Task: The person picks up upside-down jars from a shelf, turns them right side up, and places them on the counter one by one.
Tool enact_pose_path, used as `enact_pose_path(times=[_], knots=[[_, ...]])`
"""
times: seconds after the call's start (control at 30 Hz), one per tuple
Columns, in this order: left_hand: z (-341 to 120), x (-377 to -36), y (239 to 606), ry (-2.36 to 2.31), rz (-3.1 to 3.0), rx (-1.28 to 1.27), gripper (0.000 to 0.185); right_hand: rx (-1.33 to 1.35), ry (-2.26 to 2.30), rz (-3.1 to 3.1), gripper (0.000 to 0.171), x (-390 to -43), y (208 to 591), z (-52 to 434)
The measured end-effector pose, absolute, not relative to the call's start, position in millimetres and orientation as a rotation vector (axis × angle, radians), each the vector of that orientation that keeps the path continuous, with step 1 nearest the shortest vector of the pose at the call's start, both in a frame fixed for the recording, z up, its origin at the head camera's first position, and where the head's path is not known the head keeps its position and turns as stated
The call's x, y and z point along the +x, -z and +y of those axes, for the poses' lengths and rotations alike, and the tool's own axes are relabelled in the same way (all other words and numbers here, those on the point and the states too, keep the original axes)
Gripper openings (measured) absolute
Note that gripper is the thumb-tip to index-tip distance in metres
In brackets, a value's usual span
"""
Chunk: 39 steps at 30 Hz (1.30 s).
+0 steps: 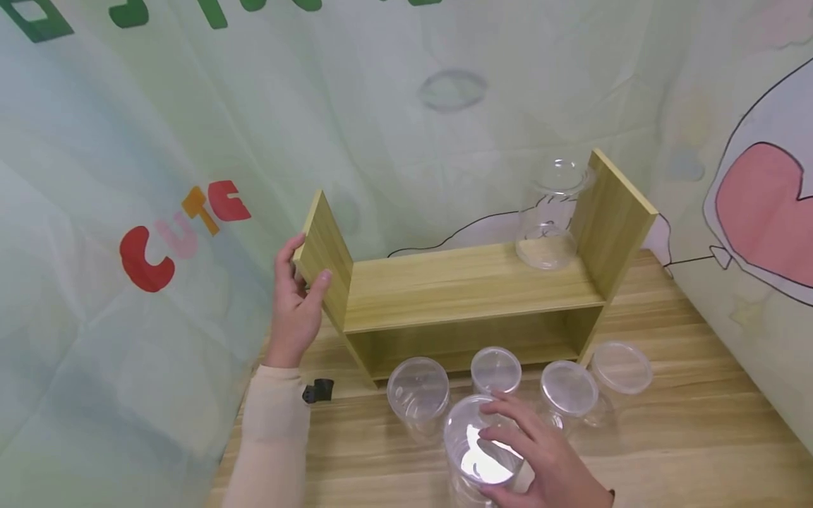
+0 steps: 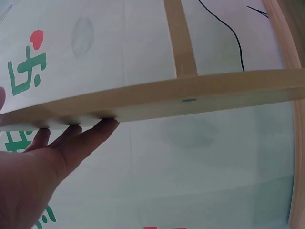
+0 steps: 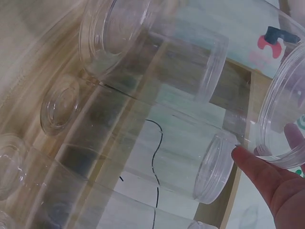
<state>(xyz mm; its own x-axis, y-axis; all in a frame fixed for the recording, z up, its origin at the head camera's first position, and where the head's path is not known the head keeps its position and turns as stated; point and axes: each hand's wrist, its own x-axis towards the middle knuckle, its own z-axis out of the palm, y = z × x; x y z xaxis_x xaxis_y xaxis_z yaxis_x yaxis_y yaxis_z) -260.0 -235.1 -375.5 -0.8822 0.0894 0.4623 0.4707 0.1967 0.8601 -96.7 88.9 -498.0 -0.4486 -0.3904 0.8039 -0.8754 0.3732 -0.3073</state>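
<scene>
Clear plastic jar (image 1: 478, 451) stands on the table (image 1: 699, 437) before the wooden shelf (image 1: 470, 289); right hand (image 1: 546, 458) curls over its lidded top. Looks light, thin-walled, slick, probably crushable: best gripped at the lid rim. Left hand (image 1: 295, 310) clasps the shelf's left side panel.

The camera on my head is looking forward and down from above the wooden shelf (image 1: 470, 296), taking in its whole width and the jars in front of it. The camera on my left wrist is sitting very close under the shelf's left side panel (image 2: 157, 100), facing up along its edge toward the printed sheet behind. The camera on my right wrist is peering from low among the clear jars (image 3: 157, 143) toward the shelf, sharing jars and shelf with the head view.
</scene>
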Motion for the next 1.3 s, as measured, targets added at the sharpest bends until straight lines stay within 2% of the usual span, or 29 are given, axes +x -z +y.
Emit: enact_pose_path(times=[0.7,1.3], knots=[[-237,-259,370,1.802,-2.199,-0.537,0.056,1.052,-0.962,-2.062,0.043,-96,525,82],[-235,-260,374,1.763,-2.215,-0.486,0.066,1.042,-0.986,-2.078,0.042,-100,543,79]])
